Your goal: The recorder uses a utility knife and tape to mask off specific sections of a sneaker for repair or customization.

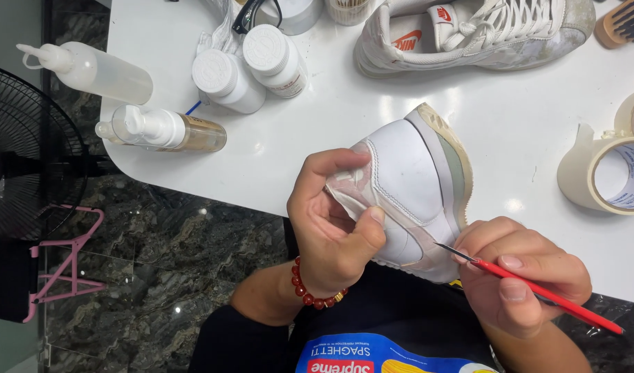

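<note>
Head view: a white shoe [407, 186] is held at the centre of the frame, heel up, over the edge of the table [524, 131]. The left hand [330, 221] is closed around its collar, thumb pressed on the outside. The right hand [524, 276], at lower right, pinches a red brush [538, 287] in closed fingers, the fine tip touching the shoe's lower edge. Clear tape appears to cover part of the upper and sole, so masking seems done; the touch-up looks underway, and how much is left cannot be told.

Counted: two shoes, the second shoe [476, 31] lying at the top; four bottles [165, 90] at upper left; two tape rolls [617, 173] at right; one fan [26, 159] at left; one bead bracelet [313, 293].
</note>
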